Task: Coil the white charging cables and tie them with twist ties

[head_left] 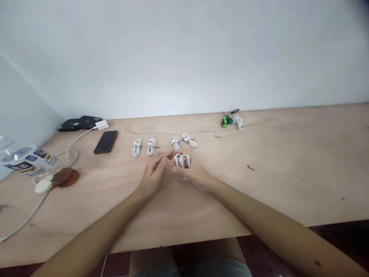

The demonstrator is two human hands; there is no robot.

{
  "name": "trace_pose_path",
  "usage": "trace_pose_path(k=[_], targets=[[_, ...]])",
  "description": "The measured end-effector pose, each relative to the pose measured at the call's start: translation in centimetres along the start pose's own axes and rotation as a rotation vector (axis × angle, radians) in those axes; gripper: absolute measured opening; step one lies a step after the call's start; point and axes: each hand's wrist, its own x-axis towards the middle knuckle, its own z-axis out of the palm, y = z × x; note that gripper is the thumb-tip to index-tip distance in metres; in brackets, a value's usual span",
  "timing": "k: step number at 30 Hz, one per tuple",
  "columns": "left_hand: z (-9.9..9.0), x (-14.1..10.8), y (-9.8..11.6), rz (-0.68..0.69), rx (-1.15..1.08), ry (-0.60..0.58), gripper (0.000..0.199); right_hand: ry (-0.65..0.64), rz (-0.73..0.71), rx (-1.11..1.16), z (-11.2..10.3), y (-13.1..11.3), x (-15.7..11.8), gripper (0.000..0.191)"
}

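Above the middle of the wooden table, my right hand (197, 171) is closed around a loosely coiled white cable (182, 161), its loops showing between thumb and fingers. My left hand (152, 173) is just left of the coil, fingers stretched toward it and thumb raised apart. Its fingertips come close to the right hand's; whether they touch the cable I cannot tell. Beyond my hands lie bundled white cables with dark twist ties: one at far left (137, 147), one beside it (151, 146), and a pair farther right, the nearer bundle (174, 143) and the farther bundle (189, 140).
Loose dark twist ties (250, 167) lie to the right. Near the wall are a green-and-black screwdriver (224, 122) and another white cable (238, 122). At left are a phone (105, 142), black boxes (90, 122), a white charger (102, 125) and a plastic bottle (31, 159).
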Motion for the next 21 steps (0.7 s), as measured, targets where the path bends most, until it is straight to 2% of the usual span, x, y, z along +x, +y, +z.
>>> trace_pose_path(k=[2, 6, 8, 10, 12, 16, 19, 21], targets=[[0.0, 0.0, 0.0, -0.034, -0.022, -0.009, 0.041, 0.021, -0.006, -0.024, -0.2, -0.2, 0.0, 0.060], [0.0, -0.3, -0.1, -0.113, 0.010, 0.011, 0.041, 0.057, 0.039, 0.040, -0.1, -0.6, -0.1, 0.035], [-0.1, -0.5, 0.1, -0.138, 0.088, 0.005, 0.041, 0.079, 0.007, 0.118, 0.0, -0.7, -0.2, 0.039], [-0.2, -0.5, 0.7, -0.150, 0.195, -0.074, 0.048, 0.102, -0.058, 0.170, 0.2, -0.8, -0.1, 0.044], [0.0, -0.3, 1.7, -0.157, 0.275, -0.205, 0.052, 0.107, -0.104, 0.179, 0.1, -0.8, -0.1, 0.048], [1.5, 0.6, 3.9, -0.164, 0.301, -0.391, 0.047, 0.153, -0.101, 0.119, -0.3, -0.5, 0.0, 0.048], [2.9, 1.0, 4.3, -0.188, 0.227, -0.451, 0.043, 0.237, -0.112, 0.047, -0.5, -0.3, 0.0, 0.046], [3.6, 1.1, 3.8, -0.236, 0.122, -0.464, 0.044, 0.201, -0.100, -0.060, -0.6, -0.2, -0.1, 0.049]])
